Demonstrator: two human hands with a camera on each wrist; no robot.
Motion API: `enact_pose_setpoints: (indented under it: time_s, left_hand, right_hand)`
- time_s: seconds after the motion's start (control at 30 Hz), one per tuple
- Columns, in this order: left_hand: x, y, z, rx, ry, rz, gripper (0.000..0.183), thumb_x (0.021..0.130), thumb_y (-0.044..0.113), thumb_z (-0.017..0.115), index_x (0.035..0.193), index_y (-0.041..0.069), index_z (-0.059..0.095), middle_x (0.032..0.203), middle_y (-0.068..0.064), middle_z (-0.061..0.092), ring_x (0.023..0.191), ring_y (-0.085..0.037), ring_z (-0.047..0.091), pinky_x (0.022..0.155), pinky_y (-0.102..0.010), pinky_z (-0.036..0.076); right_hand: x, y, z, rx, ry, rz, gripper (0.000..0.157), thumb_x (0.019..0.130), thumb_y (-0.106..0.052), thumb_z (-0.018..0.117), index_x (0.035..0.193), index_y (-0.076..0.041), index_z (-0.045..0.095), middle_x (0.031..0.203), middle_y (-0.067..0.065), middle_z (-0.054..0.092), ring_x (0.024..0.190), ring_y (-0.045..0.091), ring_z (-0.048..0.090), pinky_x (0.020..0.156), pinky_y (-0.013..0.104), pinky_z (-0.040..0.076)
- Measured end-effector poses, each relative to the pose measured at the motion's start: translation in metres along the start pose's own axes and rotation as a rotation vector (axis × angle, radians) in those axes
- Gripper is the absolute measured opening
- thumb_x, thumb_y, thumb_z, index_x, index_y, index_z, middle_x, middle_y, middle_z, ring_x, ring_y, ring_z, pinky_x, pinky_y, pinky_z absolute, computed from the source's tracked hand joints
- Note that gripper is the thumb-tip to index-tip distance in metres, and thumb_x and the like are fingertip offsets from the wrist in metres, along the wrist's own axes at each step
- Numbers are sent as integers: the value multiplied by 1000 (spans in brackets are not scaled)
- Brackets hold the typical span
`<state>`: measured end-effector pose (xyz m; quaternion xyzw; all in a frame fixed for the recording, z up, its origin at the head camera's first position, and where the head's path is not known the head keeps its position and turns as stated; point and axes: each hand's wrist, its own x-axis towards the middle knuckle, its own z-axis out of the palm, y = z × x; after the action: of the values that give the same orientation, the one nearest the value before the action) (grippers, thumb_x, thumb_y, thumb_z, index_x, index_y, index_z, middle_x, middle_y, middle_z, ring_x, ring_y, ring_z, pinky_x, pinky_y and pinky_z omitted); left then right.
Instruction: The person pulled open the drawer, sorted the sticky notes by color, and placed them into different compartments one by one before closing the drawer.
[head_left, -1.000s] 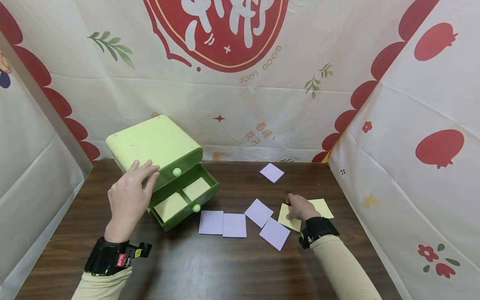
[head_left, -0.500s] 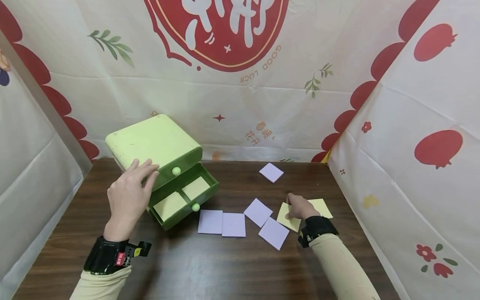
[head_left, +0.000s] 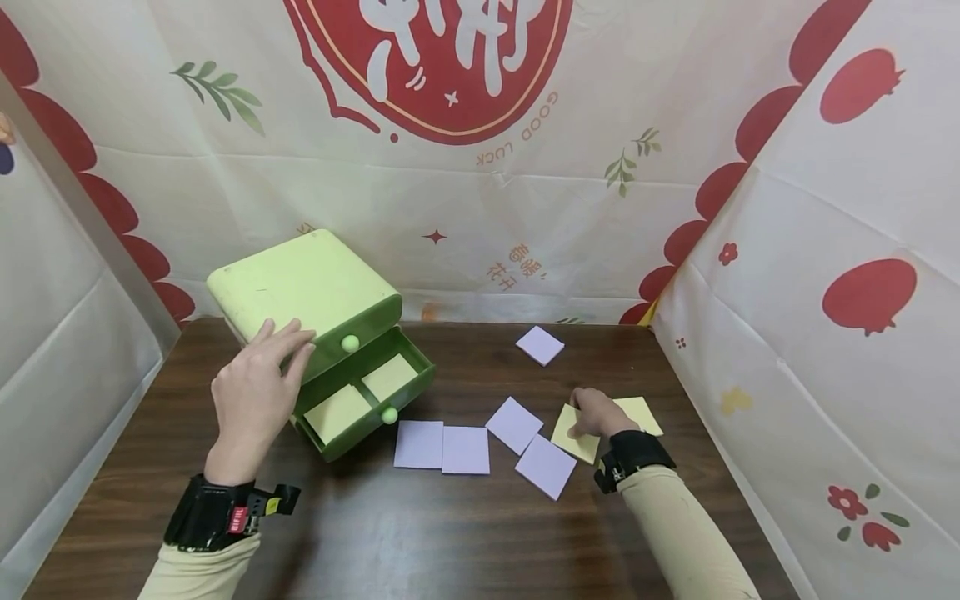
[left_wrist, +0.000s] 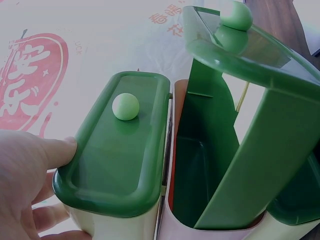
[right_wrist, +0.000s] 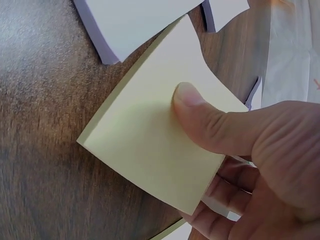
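Note:
My left hand [head_left: 255, 394] rests on the front edge of a small green drawer cabinet [head_left: 307, 279], its fingers on the top and its thumb at the upper drawer front [left_wrist: 115, 160]. Below, the lower drawer [head_left: 420, 379] stands pulled out, with yellow sticky note pads [head_left: 337, 414] lying in its two compartments. Over on the right, my right hand [head_left: 597, 412] pinches a yellow sticky note pad [right_wrist: 140, 130]. Its thumb lies flat across the pad's face, while the other fingers are at and under the near edge, partly hidden.
Another yellow pad [head_left: 641, 414] lies just right of my right hand. Several purple sticky note pads [head_left: 465, 450] are spread across the middle of the wooden table [head_left: 420, 542], with one purple pad [head_left: 540, 345] farther back. Printed cloth [head_left: 480, 217] walls in the back and sides.

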<state>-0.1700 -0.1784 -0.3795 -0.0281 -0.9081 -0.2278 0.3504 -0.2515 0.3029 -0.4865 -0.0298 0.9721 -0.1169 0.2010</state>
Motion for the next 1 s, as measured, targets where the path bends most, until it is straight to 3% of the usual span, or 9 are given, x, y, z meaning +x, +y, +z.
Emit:
enact_pose_setpoints:
  time_s: [0.2,0.4,0.63,1.0]
  left_hand:
    - [0,-1,1,2,3,4,20,90,24,71,109,19,76,119,-4,71,121,-32,62,38,-28,20]
    - [-1,-1,2,1,-1,2,20,89,24,71,109,19,76,120,-4,71,121,-32,62,38,-28,21]
    - [-1,-1,2,2,2,6,20,90,24,71,109,20,76,120,-4,71,121,-32,62,38,-27,20]
    - [-1,-1,1,7,8,14,20,89,24,71,109,19,76,119,-5,71,120,-33,62,38,-27,20]
  right_hand:
    - [-1,2,-2,30,-6,3,40,79,-10,80,105,-5,49,95,11,59,83,24,53,71,37,43]
    - [-1,1,-4,11,39,15,41,85,-12,74,122,0,61,119,20,65,100,31,62,82,46,50]
    - [1,-2,-10,-10,95,16,23,92,-10,61,113,-4,70,97,11,68,72,21,55,62,34,41]
    - [3,-10,-22,-38,184,-33,23,95,-9,58,115,-6,71,107,13,70,76,22,56,66,38,45]
